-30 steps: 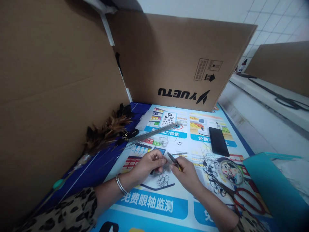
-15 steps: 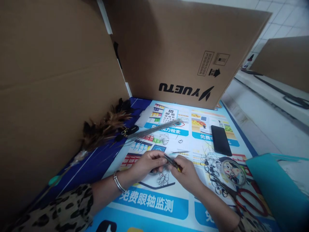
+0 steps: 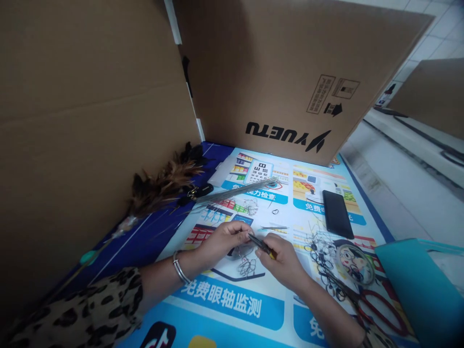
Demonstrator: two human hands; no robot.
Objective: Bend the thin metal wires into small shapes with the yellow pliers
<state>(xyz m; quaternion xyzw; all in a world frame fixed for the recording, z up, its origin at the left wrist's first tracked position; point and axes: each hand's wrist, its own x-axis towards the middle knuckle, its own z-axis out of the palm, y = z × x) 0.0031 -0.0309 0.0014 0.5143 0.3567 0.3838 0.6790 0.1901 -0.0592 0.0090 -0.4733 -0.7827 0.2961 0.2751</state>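
Observation:
My left hand [image 3: 223, 240] is closed in a pinch on a thin piece of wire [image 3: 242, 250] just above the printed mat [image 3: 232, 304]. My right hand [image 3: 284, 258] grips small dark pliers [image 3: 260, 244] with a yellow handle, their tip meeting the wire at my left fingertips. Under the hands lies a small heap of bent wire loops [image 3: 247, 267]. A silver bangle [image 3: 179, 267] sits on my left wrist.
A bundle of straight wires [image 3: 235, 192] and a feather duster [image 3: 159, 186] lie at the back left. A black phone [image 3: 337, 213], scattered wire rings [image 3: 322, 256], red-handled scissors [image 3: 377, 309] and a teal box [image 3: 424, 285] are on the right. Cardboard walls [image 3: 90, 121] enclose left and back.
The pliers' tip has swung from pointing up and away to meeting my left fingertips. The view shifted slightly; both hands stay over the wire heap.

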